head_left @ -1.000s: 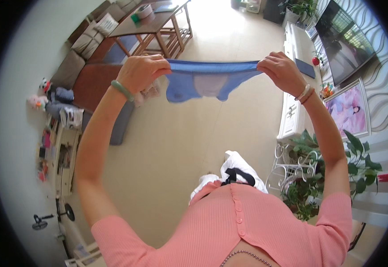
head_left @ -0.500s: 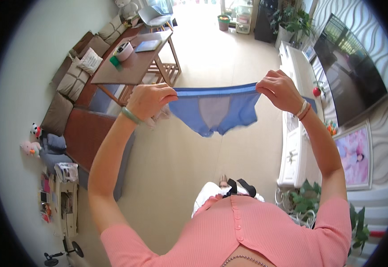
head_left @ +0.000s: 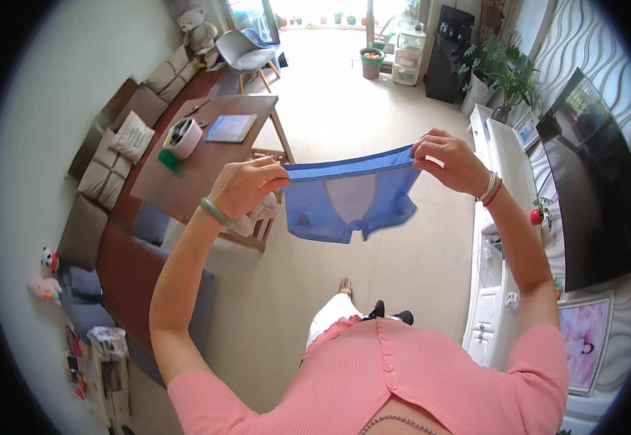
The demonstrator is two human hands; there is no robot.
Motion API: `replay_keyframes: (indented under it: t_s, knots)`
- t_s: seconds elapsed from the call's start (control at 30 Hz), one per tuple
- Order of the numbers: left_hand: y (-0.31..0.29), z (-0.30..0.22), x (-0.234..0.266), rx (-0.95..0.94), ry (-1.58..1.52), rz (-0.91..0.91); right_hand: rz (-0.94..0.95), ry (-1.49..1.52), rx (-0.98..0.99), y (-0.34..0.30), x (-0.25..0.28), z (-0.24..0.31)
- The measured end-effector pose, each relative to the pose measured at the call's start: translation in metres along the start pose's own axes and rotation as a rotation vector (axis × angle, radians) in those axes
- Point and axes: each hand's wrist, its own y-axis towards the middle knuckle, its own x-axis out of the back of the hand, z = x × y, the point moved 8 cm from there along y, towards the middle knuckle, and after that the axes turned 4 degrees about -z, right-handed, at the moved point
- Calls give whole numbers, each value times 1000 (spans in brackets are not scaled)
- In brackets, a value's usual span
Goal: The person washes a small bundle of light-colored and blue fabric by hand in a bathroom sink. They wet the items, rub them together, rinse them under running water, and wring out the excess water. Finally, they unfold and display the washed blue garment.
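Stretched between my hands hangs a pair of blue underpants (head_left: 312, 206) with a pale grey panel in the middle. My left hand (head_left: 247, 187) pinches one end of its waistband, and a whitish bunched cloth (head_left: 259, 214) shows just below that wrist; whether I hold this cloth too I cannot tell. The other end of the waistband is pinched by my right hand (head_left: 449, 161), slightly higher than the left. Both arms reach out in front of me, and the garment hangs in the air above the floor.
At the left, a brown table (head_left: 214, 156) bears a pink-white container (head_left: 184, 139) and a book (head_left: 230, 128). Behind it runs a cushioned sofa (head_left: 131, 268). A grey chair (head_left: 247, 56) stands farther off. Along the right are a white cabinet (head_left: 486, 312) and a television (head_left: 594, 196).
The view has shifted forward through the room, with the table and cabinet now nearer. The underpants tilt more, right end higher, and both hands keep their pinch on the waistband.
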Motion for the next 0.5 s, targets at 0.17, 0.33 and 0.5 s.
replay_keyframes:
  t_s: [0.17,0.33,0.5]
  knots:
    - [111,102,-7,30,-50,-65,-109,-87,-21,76,11,-105]
    - [212,203,-77,11,-7,82,-57,-82,-80,119,-22,-245]
    - [312,319,-127,93,-83,33,-61,-28,-148,184,-23,-394]
